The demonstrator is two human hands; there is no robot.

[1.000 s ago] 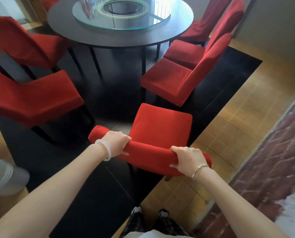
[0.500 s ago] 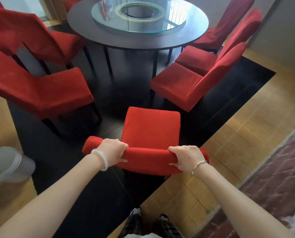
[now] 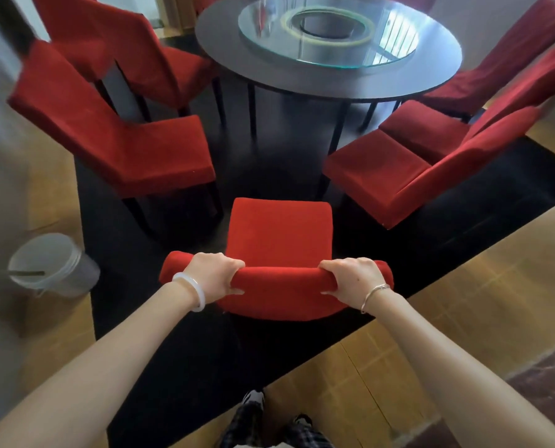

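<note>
Low in the frame's centre, left hand [image 3: 212, 277] and right hand [image 3: 353, 279] grasp the red chair [image 3: 281, 234] by its backrest top, seat facing an open gap toward the round table [image 3: 230, 56], its legs hidden.

Soft daylight glares off the glass turntable [image 3: 331, 30]; edges bow and blur, floor under the table [image 3: 224, 59] in shadow.

No legible text — none anywhere
</note>
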